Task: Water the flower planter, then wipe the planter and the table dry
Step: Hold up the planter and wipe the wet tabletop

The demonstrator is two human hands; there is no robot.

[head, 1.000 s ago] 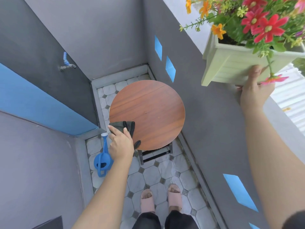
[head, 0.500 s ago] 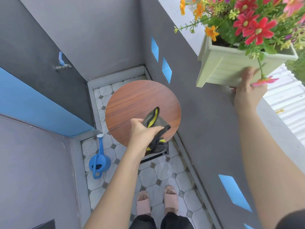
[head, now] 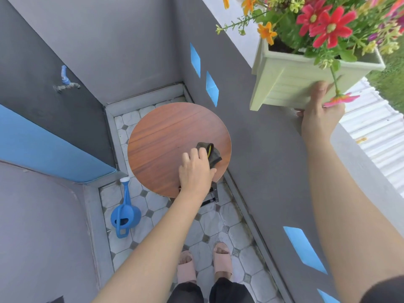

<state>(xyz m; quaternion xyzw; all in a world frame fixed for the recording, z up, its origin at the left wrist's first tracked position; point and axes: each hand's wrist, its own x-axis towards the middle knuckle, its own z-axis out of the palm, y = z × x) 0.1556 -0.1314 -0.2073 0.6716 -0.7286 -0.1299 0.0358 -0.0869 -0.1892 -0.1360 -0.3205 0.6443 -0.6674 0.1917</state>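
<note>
A pale green planter [head: 290,82] full of red and orange flowers [head: 323,25] is held up at the top right, over the grey wall ledge. My right hand [head: 319,114] grips its lower side from below. A round wooden table [head: 166,136] stands on the tiled floor in the corner. My left hand [head: 195,171] presses a dark grey cloth with a yellow edge [head: 211,153] onto the table's right part. A blue watering can [head: 124,213] stands on the floor to the left of the table.
Grey walls enclose the narrow tiled corner on three sides. A blue tap [head: 65,80] sticks out of the left wall. My feet in pink slippers [head: 203,265] stand just behind the table. A corrugated roof [head: 371,132] lies beyond the ledge.
My left hand lifted the cloth from the table's left edge, carried it to the right, and set it down on the right part. The planter stays held up.
</note>
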